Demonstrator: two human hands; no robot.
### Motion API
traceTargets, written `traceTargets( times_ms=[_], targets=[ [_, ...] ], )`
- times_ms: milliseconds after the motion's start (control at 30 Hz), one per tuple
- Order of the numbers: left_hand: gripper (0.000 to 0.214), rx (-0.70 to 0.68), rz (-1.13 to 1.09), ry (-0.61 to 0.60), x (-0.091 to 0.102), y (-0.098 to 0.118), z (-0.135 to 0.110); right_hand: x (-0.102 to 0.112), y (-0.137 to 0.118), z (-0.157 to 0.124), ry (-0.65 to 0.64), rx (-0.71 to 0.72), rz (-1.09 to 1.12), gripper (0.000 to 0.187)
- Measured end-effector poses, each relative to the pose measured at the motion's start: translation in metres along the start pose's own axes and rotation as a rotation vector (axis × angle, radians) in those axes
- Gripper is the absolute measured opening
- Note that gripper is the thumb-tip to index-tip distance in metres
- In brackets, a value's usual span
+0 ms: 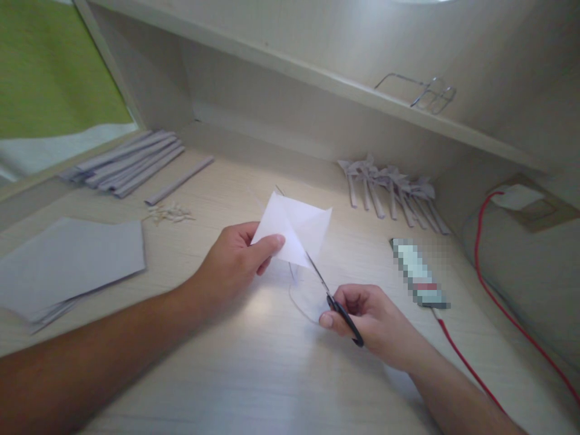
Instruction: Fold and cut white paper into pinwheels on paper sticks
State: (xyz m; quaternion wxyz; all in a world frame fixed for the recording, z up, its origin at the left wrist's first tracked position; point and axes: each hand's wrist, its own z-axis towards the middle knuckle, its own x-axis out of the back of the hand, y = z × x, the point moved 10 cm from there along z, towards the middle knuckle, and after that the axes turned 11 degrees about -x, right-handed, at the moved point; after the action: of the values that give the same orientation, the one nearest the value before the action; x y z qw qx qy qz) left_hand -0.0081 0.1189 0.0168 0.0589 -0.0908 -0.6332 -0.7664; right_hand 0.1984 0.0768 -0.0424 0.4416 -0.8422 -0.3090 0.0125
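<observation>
My left hand (244, 251) is closed on a square sheet of white paper (296, 223), thumb on top and fingers underneath. Crease lines run across the sheet from its corners. In my right hand (362, 320) is a pair of scissors (338, 311) with black handles. Their blades reach the paper's lower right corner; whether they have cut into it I cannot tell. Below the paper a thin thread or wire (299, 308) curves over the table towards my right thumb.
Rolled paper sticks (131, 160) lie at the back left, beside small pale pieces (170, 212). White sheets (77, 260) are stacked at left. Paper pinwheel-like pieces on sticks (392, 181) line the back right. A phone (419, 272) with a red cable (471, 365) lies right; a shelf (290, 54) overhangs.
</observation>
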Motion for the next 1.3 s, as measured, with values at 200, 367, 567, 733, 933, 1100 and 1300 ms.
traceTargets(
  times_ms=[200,367,567,733,933,1100,1300],
  targets=[
    [0.039,0.019,-0.012,-0.026,-0.003,-0.002,-0.001,0.002,-0.001,0.0,0.017,0.004,-0.021,0.048],
    [0.039,0.01,-0.049,-0.068,-0.009,-0.003,-0.002,0.0,0.0,0.001,0.009,0.005,-0.034,0.046],
    [0.039,0.012,-0.099,-0.102,-0.015,-0.006,-0.004,0.001,0.0,0.001,0.017,0.017,-0.055,0.046],
    [0.039,0.005,-0.141,-0.107,-0.017,-0.009,-0.003,0.001,-0.001,0.0,0.015,0.008,-0.05,0.047],
    [0.038,0.013,-0.15,-0.093,-0.016,-0.007,-0.003,0.001,-0.003,-0.001,0.011,0.004,0.014,0.048],
    [0.039,0.015,-0.166,-0.088,-0.016,-0.007,-0.004,0.002,-0.003,-0.002,0.025,0.007,0.015,0.048],
    [0.039,0.003,-0.153,-0.138,-0.021,-0.008,-0.005,0.001,-0.005,-0.002,0.023,0.011,0.018,0.047]
  ],
)
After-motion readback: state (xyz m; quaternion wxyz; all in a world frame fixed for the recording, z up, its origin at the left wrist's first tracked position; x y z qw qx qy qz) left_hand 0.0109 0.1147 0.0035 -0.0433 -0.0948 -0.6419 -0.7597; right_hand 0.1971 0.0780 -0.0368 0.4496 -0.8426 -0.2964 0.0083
